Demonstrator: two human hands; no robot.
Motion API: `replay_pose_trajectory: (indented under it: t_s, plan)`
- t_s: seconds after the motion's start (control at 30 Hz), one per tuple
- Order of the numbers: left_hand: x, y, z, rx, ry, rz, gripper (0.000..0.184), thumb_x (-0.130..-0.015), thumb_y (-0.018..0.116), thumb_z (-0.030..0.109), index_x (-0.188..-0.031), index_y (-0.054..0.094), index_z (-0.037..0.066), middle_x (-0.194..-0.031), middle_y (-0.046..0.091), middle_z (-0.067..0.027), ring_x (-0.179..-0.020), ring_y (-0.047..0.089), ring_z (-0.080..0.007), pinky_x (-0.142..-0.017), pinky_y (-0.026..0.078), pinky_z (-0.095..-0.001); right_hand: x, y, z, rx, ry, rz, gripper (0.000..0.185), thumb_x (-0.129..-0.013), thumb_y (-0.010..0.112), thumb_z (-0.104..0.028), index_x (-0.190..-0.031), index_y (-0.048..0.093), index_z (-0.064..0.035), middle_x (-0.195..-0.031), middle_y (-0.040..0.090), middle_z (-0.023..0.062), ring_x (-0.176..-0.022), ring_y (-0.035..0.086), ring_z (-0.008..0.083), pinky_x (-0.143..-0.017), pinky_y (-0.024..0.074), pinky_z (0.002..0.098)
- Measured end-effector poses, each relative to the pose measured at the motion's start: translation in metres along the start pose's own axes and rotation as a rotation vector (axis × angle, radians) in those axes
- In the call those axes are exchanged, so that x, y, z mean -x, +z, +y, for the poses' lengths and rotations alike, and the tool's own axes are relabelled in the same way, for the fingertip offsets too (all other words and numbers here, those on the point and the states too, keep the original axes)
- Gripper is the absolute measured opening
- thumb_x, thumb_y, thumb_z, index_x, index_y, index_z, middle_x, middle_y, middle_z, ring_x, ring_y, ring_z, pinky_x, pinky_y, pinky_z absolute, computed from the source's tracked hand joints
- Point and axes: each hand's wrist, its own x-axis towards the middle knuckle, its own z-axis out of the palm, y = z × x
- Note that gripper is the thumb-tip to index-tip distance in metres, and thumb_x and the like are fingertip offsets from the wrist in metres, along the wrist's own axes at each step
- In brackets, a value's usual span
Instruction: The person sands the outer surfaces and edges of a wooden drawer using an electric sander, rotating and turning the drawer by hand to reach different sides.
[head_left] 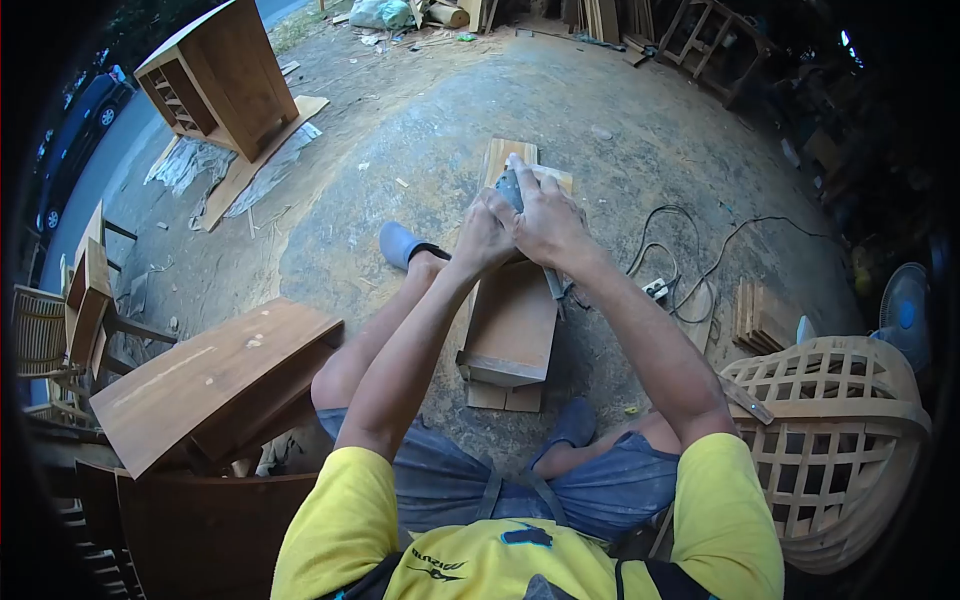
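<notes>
A dark handheld tool [509, 188] with a grey-blue body is gripped between both hands, over the far end of a wooden drawer-like box [510, 320]. My left hand [484, 236] is closed round its near left side. On its right and top lies my right hand [547, 215], its fingers curled over the tool. The tool's underside is hidden by the hands. The box rests between my legs on pale boards [488, 396], and another light board [497, 158] shows beyond my hands.
A wooden cabinet [230, 80] stands at the upper left. At the left lies a wooden piece with a broad top [215, 375]. Cables and a white socket [655, 289] lie right of the box, near stacked boards [765, 318], a lattice wooden frame [830, 430] and a fan [905, 310].
</notes>
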Motion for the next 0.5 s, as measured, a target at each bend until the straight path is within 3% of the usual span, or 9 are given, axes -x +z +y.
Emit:
replay_pose_trajectory:
  t_s: [0.13,0.2,0.27,0.3,0.43,0.5]
  plan:
    - [-0.056,-0.003,-0.006,0.185,0.008,0.038,0.05,-0.08,0.091,0.027,-0.122,0.074,0.004,-0.113,0.08,-0.0143,-0.105,0.077,-0.0246,-0.093,0.059,-0.0393,0.001,-0.01,0.05,-0.368,-0.04,0.16,0.089,-0.105,0.053,-0.069,-0.162,0.041,-0.0008,-0.142,0.058,0.0348,-0.135,0.058,0.0503,-0.115,0.0457,0.0543]
    - [-0.089,0.003,-0.031,0.096,-0.06,-0.024,0.049,-0.078,0.094,0.026,-0.119,0.076,0.005,-0.107,0.081,-0.0107,-0.101,0.077,-0.0204,-0.092,0.059,-0.0369,0.006,-0.014,0.078,-0.349,-0.05,0.218,0.082,-0.106,0.055,-0.064,-0.157,0.048,-0.0005,-0.141,0.06,0.0322,-0.132,0.06,0.049,-0.113,0.0479,0.0528]
    - [-0.119,0.014,-0.049,0.174,-0.056,-0.057,0.044,-0.077,0.095,0.023,-0.114,0.078,0.005,-0.103,0.082,-0.0089,-0.099,0.077,-0.0186,-0.091,0.059,-0.0355,0.016,-0.033,0.099,-0.275,-0.056,0.2,0.076,-0.107,0.054,-0.063,-0.153,0.051,-0.0013,-0.14,0.061,0.0308,-0.132,0.061,0.0462,-0.112,0.0486,0.0524]
    - [-0.133,0.018,-0.051,0.134,-0.058,-0.09,0.041,-0.077,0.095,0.02,-0.112,0.078,0.005,-0.104,0.082,-0.0089,-0.099,0.077,-0.0185,-0.09,0.059,-0.0349,0.02,-0.033,0.116,-0.23,-0.072,0.244,0.063,-0.11,0.058,-0.052,-0.15,0.056,-0.0031,-0.141,0.064,0.0263,-0.129,0.066,0.04,-0.109,0.0508,0.0474]
    - [-0.147,0.032,-0.059,0.038,-0.043,-0.125,0.037,-0.081,0.093,0.026,-0.11,0.079,0.007,-0.105,0.082,-0.0079,-0.098,0.076,-0.0182,-0.09,0.06,-0.0352,0.058,-0.046,0.169,-0.281,0.048,0.235,0.061,-0.109,0.059,-0.052,-0.145,0.06,-0.0025,-0.135,0.066,0.0272,-0.124,0.068,0.0404,-0.105,0.0536,0.0481]
    - [-0.132,0.034,-0.042,-0.013,0.009,-0.142,0.035,-0.082,0.092,0.03,-0.108,0.081,0.009,-0.103,0.082,-0.007,-0.097,0.077,-0.018,-0.089,0.06,-0.0363,0.079,-0.047,0.199,-0.299,0.11,0.274,0.057,-0.109,0.061,-0.05,-0.139,0.066,-0.0019,-0.128,0.071,0.0236,-0.117,0.072,0.0358,-0.101,0.0552,0.0446]
